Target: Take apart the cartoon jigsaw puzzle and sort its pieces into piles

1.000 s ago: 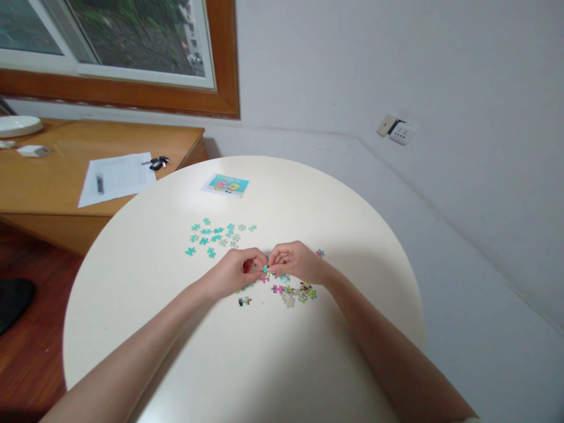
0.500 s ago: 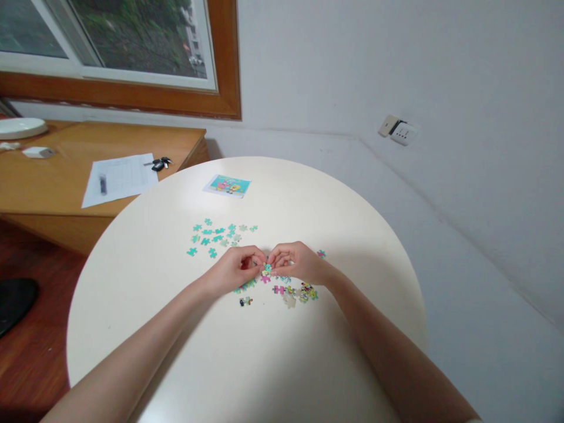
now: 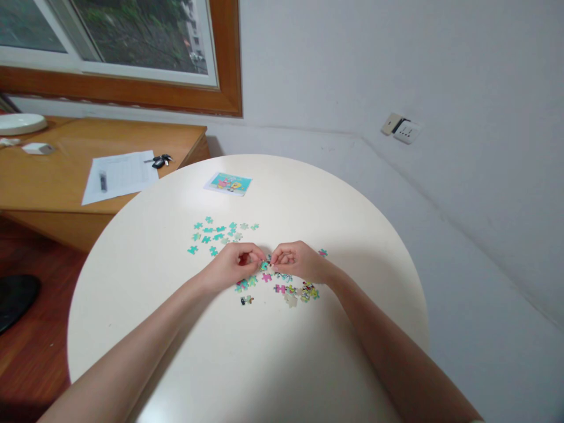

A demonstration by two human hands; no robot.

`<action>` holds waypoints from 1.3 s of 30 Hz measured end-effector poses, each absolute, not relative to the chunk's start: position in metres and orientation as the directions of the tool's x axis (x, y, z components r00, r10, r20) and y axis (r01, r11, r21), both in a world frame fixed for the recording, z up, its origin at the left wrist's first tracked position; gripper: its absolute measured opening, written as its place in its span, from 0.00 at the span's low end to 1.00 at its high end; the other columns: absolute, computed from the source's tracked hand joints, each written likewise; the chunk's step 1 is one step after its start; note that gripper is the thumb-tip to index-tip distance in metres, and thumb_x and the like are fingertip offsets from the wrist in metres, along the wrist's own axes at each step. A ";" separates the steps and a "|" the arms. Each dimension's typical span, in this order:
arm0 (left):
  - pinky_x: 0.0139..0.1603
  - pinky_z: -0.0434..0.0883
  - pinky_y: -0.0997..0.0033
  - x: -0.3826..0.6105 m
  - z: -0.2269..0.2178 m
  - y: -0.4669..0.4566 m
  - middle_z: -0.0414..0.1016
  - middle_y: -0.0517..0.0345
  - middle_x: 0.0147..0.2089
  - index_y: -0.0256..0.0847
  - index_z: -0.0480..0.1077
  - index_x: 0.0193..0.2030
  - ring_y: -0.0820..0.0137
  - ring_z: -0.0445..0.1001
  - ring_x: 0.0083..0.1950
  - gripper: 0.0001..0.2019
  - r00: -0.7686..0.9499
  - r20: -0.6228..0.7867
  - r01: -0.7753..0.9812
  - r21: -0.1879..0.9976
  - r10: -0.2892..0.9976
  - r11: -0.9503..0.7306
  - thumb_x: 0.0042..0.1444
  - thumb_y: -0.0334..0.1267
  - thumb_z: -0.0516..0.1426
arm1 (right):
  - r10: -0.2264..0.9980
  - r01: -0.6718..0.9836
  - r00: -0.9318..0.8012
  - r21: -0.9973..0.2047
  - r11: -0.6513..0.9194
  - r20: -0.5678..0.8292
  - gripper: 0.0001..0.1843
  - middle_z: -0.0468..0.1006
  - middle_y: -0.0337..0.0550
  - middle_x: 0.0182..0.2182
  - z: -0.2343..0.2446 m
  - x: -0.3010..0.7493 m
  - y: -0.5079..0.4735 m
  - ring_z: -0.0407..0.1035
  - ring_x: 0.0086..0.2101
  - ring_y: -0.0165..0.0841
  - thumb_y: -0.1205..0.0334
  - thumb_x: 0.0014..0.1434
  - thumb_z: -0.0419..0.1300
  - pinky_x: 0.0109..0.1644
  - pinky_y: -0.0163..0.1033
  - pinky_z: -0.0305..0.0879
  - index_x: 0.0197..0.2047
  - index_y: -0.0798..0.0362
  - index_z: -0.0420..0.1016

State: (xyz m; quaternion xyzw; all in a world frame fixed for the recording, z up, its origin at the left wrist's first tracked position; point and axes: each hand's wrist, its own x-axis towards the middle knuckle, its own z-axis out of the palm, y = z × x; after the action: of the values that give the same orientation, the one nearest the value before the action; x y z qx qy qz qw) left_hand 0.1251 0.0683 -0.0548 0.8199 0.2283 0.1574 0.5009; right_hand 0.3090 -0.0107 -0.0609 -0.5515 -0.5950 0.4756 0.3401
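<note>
Fine pinch work at mid-tabletop (image 3: pixel 264 364), a teal piece (image 3: pixel 264 266) between the two hands; best done, I judge, with light pressure, the cut edges squared before any push, and one hand steadying while the other nudges. A firm squeeze could bend a tab. Keeping the work low seems wise too, since a slip would then fall short and flat. Position: the teal piece sits at the fingertips of the left hand (image 3: pixel 233 264), whose thumb and index finger are drawn narrow and appear to pinch it. Right hand (image 3: pixel 302 261) just beside, fingers likewise narrow, tips facing the piece; cannot tell whether they grip anything (a pale scrap shows by the thumb, too small to read). Just below the fingertips, towards the wearer, lies a pink piece (image 3: pixel 267 277), apart from the thumbs. Yellow pieces (image 3: pixel 311 290) cluster below the right hand; loose teal pieces (image 3: pixel 219 237) scatter beyond the left; the picture card (image 3: pixel 231 184) lies farther off, well apart from both hands.
</note>
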 end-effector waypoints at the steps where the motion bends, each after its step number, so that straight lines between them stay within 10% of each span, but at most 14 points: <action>1: 0.22 0.57 0.79 0.124 -0.056 0.069 0.64 0.64 0.20 0.34 0.71 0.32 0.81 0.57 0.21 0.07 0.847 0.032 0.225 0.882 0.531 -0.413 0.48 0.31 0.51 | 0.980 0.343 -0.156 -0.937 -0.061 -0.121 0.08 0.70 0.36 0.20 -0.062 0.310 -0.010 0.64 0.23 0.25 0.61 0.47 0.61 0.28 0.31 0.60 0.29 0.57 0.70; 39: 0.24 0.55 0.78 0.126 -0.064 0.072 0.63 0.64 0.22 0.36 0.66 0.24 0.78 0.57 0.23 0.07 0.881 0.043 0.303 0.714 0.471 -0.632 0.51 0.32 0.51 | 0.937 0.783 -0.348 -0.562 0.266 -0.041 0.06 0.73 0.40 0.27 -0.047 0.308 -0.020 0.63 0.29 0.29 0.73 0.50 0.58 0.34 0.32 0.57 0.30 0.56 0.75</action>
State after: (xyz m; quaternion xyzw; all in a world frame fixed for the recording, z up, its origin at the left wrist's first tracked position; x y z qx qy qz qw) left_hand 0.1258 0.0725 -0.0641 0.8961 0.2158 0.1133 0.3710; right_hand 0.3080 -0.0204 -0.0473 -0.5503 -0.7811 0.2529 0.1520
